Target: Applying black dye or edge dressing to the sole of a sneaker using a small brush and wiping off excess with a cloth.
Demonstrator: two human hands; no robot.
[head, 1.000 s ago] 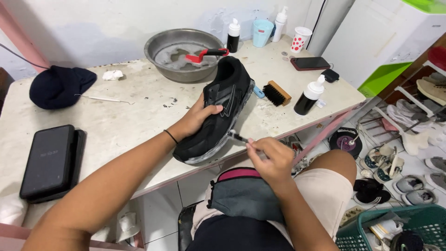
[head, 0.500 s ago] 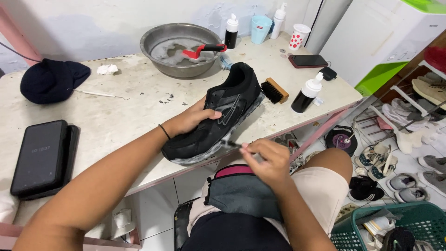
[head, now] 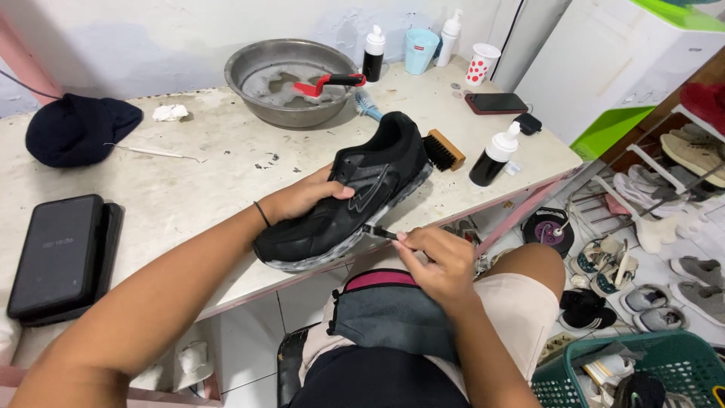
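Left hand (head: pixel 306 198) clamped over the upper of a black sneaker (head: pixel 351 198), fingers wrapped across its side panel, a thin dark band on the wrist. Sneaker lying on its side at the front edge of the worn white desk (head: pixel 189 189), toe toward the body and overhanging the edge, heel pointing to the back, grey-white sole facing right. Right hand (head: pixel 438 261) pinched shut on a small slim tool (head: pixel 380 232), its dark tip touching the sole near the midfoot; kind of tool too small to tell. Behind the heel, touching or just beside it, a wooden brush (head: pixel 442 149) with dark bristles. Further back, a metal basin (head: pixel 291 81) with a red-handled brush (head: pixel 326 81) lying in it. To the right, a black bottle with a white cap (head: pixel 495 157), a dark phone (head: pixel 496 103), a red-dotted paper cup (head: pixel 482 63). At the left, a dark knit cap (head: pixel 79 128) and a black flat case (head: pixel 60 253). On the lap, a grey pouch with a pink edge (head: pixel 393 310). Below right on the floor, a green basket (head: pixel 642 370) and scattered shoes.
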